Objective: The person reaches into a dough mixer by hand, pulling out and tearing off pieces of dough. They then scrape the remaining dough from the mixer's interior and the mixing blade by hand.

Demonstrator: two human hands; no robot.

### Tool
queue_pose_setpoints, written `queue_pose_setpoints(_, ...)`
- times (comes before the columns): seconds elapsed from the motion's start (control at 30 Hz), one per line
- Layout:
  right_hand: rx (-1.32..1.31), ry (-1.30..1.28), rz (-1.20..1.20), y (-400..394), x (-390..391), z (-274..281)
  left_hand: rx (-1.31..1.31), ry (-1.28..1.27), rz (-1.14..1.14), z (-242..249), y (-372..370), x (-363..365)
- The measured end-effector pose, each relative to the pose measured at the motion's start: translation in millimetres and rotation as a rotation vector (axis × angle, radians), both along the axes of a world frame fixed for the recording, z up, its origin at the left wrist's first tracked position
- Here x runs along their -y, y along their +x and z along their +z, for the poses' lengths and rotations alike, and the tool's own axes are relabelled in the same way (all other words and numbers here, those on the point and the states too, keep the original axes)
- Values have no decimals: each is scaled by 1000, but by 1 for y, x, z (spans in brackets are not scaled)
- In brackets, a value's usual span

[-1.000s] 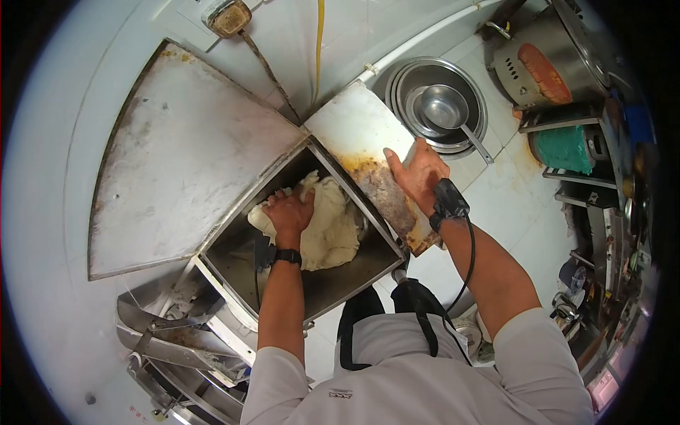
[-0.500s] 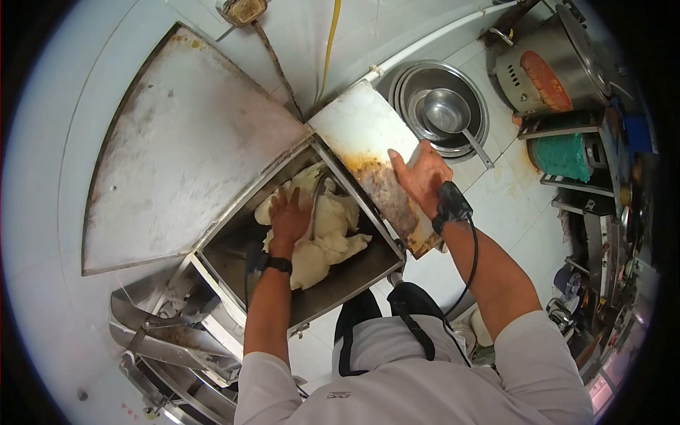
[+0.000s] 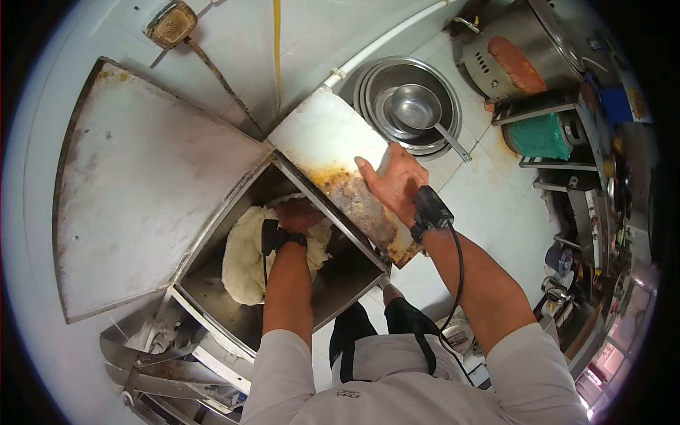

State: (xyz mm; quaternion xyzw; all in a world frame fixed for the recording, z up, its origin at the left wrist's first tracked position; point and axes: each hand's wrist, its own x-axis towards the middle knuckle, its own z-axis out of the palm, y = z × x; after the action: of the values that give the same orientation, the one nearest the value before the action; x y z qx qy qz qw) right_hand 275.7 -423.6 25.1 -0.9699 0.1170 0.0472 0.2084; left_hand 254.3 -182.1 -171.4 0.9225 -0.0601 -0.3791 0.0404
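Observation:
Inside the open metal bin [image 3: 219,301], a large mass of pale dough [image 3: 244,258] lies against the left and middle part. My left hand [image 3: 297,214] reaches down into the dough; its fingers are sunk in or hidden, so their shape cannot be seen. My right hand [image 3: 400,180] rests on the edge of a rusty, stained white panel [image 3: 333,142] beside the bin, its thumb on the top face and its other fingers bent over the edge. Dark devices are strapped to both wrists.
A wide metal sheet [image 3: 149,191] lies left of the bin. Nested steel bowls [image 3: 365,92] with a ladle [image 3: 416,108] sit on the tiled floor beyond the panel. At the right stand a large steel pot [image 3: 478,67] and shelving holding a green container [image 3: 538,136].
My left hand has pushed deeper into the dough, and its fingers have gone out of sight. The dough is folded into a rounder heap. The whole view has shifted; my right hand stays on the panel.

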Motion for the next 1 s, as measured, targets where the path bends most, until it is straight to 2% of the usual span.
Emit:
queue_pose_setpoints(0.1, -33, 21, 5, -1, 1, -2, 134, -24, 8, -23, -11, -5)
queue_pose_setpoints(0.23, -58, 27, 3, 0, 0, 0, -32, 34, -23, 57, -12, 14)
queue_pose_setpoints(0.27, -78, 33, -4, -1, 1, 0, 139, -100, -26, 44, -28, 5)
queue_pose_setpoints(0.3, -71, 41, 2, 0, 0, 1, 147, -92, -22, 58, -34, 6)
queue_pose_setpoints(0.37, -75, 5, -1, -1, -1, 3, 109, 11, -180, 96, -48, 18)
queue_pose_setpoints(0.4, -78, 2, 3, -1, -1, 8, 110, 19, -176, 105, -58, 16)
queue_pose_setpoints(0.47, -62, 3, 6, 0, 1, 3, 236, -145, -80, 121, -82, 4)
queue_pose_setpoints(0.5, -49, -5, 5, -1, 1, 0, 234, -130, -73, 121, -91, -5)
queue_pose_setpoints(0.57, -35, 10, 3, 0, 0, -2, 548, -272, -69, 112, -101, -26)
queue_pose_setpoints(0.8, -59, -19, 9, -2, 0, -1, 518, -274, 254, 85, -77, -62)
queue_pose_setpoints(0.9, -99, -10, -5, -1, 1, 0, 422, -313, 329, 64, -63, -91)
queue_pose_setpoints(1.0, -27, -26, 21, -1, 0, -2, 384, -250, 322, 63, -68, -122)
